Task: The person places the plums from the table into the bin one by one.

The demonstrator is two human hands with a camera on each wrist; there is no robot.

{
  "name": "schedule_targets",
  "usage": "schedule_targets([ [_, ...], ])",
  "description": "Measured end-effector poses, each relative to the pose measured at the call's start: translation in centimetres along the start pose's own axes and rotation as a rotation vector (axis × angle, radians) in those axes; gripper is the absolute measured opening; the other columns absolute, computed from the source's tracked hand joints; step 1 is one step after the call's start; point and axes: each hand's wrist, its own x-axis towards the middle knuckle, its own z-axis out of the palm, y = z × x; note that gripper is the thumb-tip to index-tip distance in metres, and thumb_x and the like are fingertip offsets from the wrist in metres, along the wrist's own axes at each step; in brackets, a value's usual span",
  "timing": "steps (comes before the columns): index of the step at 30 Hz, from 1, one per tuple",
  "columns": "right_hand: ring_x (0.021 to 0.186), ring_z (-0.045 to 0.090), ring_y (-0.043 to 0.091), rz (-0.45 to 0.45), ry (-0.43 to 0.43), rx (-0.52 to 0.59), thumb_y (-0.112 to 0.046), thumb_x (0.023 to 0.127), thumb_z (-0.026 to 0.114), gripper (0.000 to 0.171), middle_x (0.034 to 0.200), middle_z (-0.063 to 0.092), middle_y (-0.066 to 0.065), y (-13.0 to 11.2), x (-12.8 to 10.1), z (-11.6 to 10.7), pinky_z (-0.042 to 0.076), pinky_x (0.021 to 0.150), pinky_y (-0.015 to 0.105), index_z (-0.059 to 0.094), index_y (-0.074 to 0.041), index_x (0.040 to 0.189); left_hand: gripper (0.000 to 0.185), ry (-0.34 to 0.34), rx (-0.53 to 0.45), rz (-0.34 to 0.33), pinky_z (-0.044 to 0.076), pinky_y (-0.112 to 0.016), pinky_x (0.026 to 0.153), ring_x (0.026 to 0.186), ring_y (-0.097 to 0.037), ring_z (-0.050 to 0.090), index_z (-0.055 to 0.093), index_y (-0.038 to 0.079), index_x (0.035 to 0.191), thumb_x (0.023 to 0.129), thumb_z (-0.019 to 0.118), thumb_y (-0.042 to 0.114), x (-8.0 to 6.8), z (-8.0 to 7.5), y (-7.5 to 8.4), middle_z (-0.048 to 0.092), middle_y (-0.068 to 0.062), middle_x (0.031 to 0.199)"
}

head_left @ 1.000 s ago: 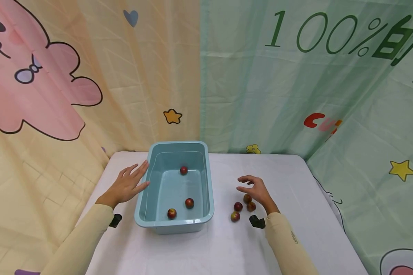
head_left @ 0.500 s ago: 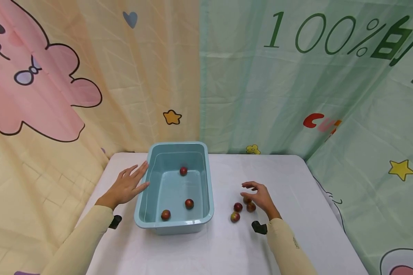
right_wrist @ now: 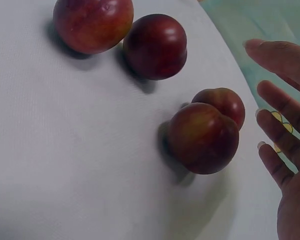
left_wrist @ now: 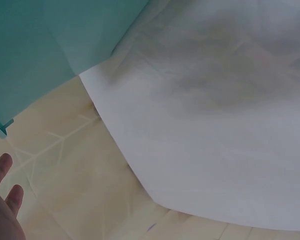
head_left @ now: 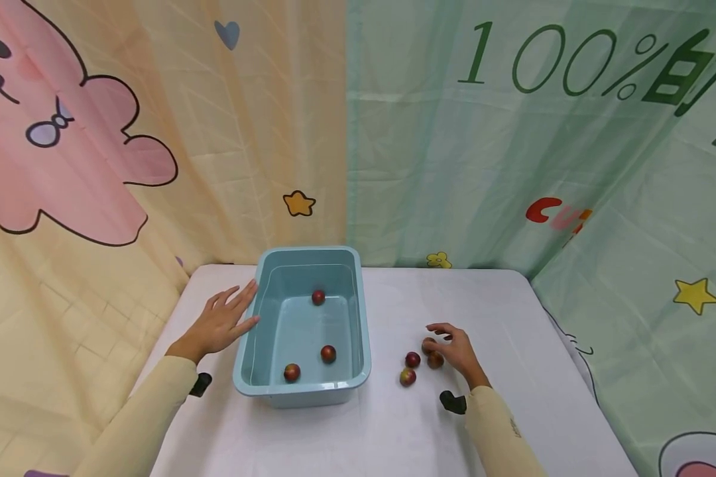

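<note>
Head view: a white table [head_left: 364, 424] stands before cartoon curtains [head_left: 155, 132]. The left hand [head_left: 219, 322], fingers straight, rests against the tub [head_left: 362, 318]. The right hand [head_left: 456, 350] hovers loosely curled over four plums [head_left: 413, 360].

Left wrist view: fingertips [left_wrist: 1, 165] spread, holding nothing.

Right wrist view: fingers [right_wrist: 282, 107] spread beside the plums [right_wrist: 204, 137], not touching.

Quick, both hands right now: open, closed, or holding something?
Left hand: open, fingers straight, resting against the side of the blue tub.
Right hand: open, holding nothing, fingers spread just over the plums on the table.
</note>
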Motion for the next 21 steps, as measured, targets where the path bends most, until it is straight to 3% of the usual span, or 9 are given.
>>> schedule_targets([
  [11,0.112,0.051,0.032,-0.01,0.016,-0.013,-0.013,0.081,0.078,0.044,0.12,0.061,0.015,2.1,-0.6,0.8,0.041,0.097,0.05,0.063,-0.004,0.12,0.075,0.001,0.019,0.005,0.008,-0.062,0.111,0.143,-0.042,0.015,0.015,0.009,0.155,0.097,0.044,0.047,0.2,0.2,-0.2,0.018,-0.013,0.159],
  [17,0.106,0.053,0.03,-0.027,0.03,-0.024,-0.009,0.081,0.076,0.041,0.116,0.062,0.015,2.4,-0.7,1.0,0.043,0.092,0.045,0.063,-0.002,0.119,0.075,-0.012,0.03,0.002,0.007,-0.062,0.112,0.143,-0.042,0.013,0.013,0.009,0.155,0.097,0.044,0.045,0.4,0.0,-0.2,0.017,-0.013,0.16],
  [21,0.099,0.054,0.027,0.01,0.029,-0.019,-0.011,0.082,0.075,0.041,0.113,0.062,0.013,2.7,-0.5,1.3,0.046,0.085,0.038,0.063,-0.003,0.121,0.075,-0.013,0.024,-0.009,0.007,-0.062,0.112,0.144,-0.042,0.012,0.012,0.011,0.155,0.097,0.044,0.045,0.1,-0.1,-0.2,0.016,-0.012,0.16],
])
